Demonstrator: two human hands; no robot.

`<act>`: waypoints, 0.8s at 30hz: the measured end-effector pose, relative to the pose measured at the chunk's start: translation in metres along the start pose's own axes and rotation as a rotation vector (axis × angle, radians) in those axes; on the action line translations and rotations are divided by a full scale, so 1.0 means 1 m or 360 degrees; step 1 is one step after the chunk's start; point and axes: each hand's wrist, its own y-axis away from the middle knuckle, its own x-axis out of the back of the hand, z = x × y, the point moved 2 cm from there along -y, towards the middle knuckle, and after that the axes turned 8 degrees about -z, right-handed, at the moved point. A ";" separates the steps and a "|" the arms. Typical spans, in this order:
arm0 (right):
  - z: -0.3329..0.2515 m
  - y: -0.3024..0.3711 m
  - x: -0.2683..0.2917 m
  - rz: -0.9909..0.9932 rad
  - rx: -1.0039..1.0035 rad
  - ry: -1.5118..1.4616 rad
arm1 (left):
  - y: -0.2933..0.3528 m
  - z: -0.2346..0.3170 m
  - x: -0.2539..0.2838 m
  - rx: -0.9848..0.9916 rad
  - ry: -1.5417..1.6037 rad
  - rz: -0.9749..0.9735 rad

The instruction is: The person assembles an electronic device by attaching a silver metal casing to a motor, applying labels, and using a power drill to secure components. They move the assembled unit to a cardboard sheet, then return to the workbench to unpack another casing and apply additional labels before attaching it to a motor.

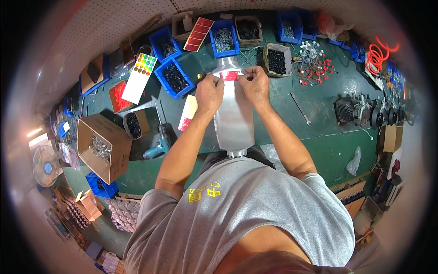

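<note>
Head view: we are seeing the left hand (210, 94) and right hand (256, 85) pinching a red sticker (229, 76) at the far end of a silver case (235, 114).

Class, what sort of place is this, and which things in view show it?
Probably a small assembly workshop. The green workbench carries blue bins of small loose parts, a teal power drill and a wrench.

The housing (235, 119) is smooth metal — the shirt (269, 201), matt cloth.
</note>
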 end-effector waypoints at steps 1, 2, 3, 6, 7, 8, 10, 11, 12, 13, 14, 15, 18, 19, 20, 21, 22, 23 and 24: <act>0.003 -0.001 -0.001 0.0004 0.0002 -0.0013 | 0.000 0.001 0.000 0.0007 -0.0009 0.0000; 0.005 -0.002 -0.001 0.0010 0.0005 -0.0026 | 0.000 0.003 0.000 0.0013 -0.0017 0.0001; 0.007 -0.003 -0.002 0.0014 0.0007 -0.0040 | -0.001 0.003 0.000 0.0019 -0.0026 0.0001; 0.006 -0.004 -0.001 0.0001 -0.0019 0.0023 | -0.003 0.003 0.000 0.0028 -0.0056 0.0005; 0.005 -0.004 -0.001 -0.0008 -0.0022 0.0025 | -0.003 0.002 0.000 0.0035 -0.0055 0.0005; 0.003 -0.004 -0.001 -0.0012 -0.0024 0.0033 | -0.004 0.002 -0.001 0.0038 -0.0049 0.0001; 0.001 -0.004 -0.001 -0.0016 -0.0029 0.0072 | -0.005 0.001 -0.001 0.0044 -0.0039 -0.0012; 0.001 -0.005 -0.001 -0.0019 -0.0031 0.0098 | -0.006 0.001 -0.001 0.0049 -0.0040 -0.0017; 0.001 -0.005 0.000 -0.0022 -0.0033 0.0125 | -0.006 0.002 -0.001 0.0053 -0.0041 -0.0023; 0.001 -0.006 0.000 -0.0027 -0.0040 0.0129 | -0.007 0.002 -0.001 0.0054 -0.0053 -0.0030; 0.001 -0.006 0.000 -0.0033 -0.0047 0.0134 | -0.007 0.002 0.000 0.0056 -0.0065 -0.0037; 0.001 -0.006 0.000 -0.0040 -0.0054 0.0139 | -0.008 0.003 0.000 0.0058 -0.0077 -0.0043; 0.003 -0.007 0.000 -0.0056 -0.0065 0.0109 | -0.008 0.003 0.001 0.0073 -0.0052 -0.0061; 0.003 -0.008 0.000 -0.0054 -0.0076 0.0122 | -0.008 0.003 0.001 0.0086 -0.0039 -0.0069; 0.002 -0.008 0.000 -0.0055 -0.0087 0.0135 | -0.008 0.004 0.002 0.0099 -0.0026 -0.0076; 0.001 -0.008 0.001 -0.0055 -0.0097 0.0148 | -0.007 0.004 0.002 0.0113 -0.0013 -0.0083; 0.000 -0.008 0.001 -0.0057 -0.0107 0.0168 | -0.007 0.005 0.002 0.0128 -0.0013 -0.0091; -0.003 -0.008 0.002 -0.0060 -0.0116 0.0184 | -0.007 0.006 0.002 0.0144 -0.0018 -0.0097; -0.004 -0.007 0.001 -0.0063 -0.0125 0.0200 | -0.007 0.006 0.002 0.0159 -0.0022 -0.0104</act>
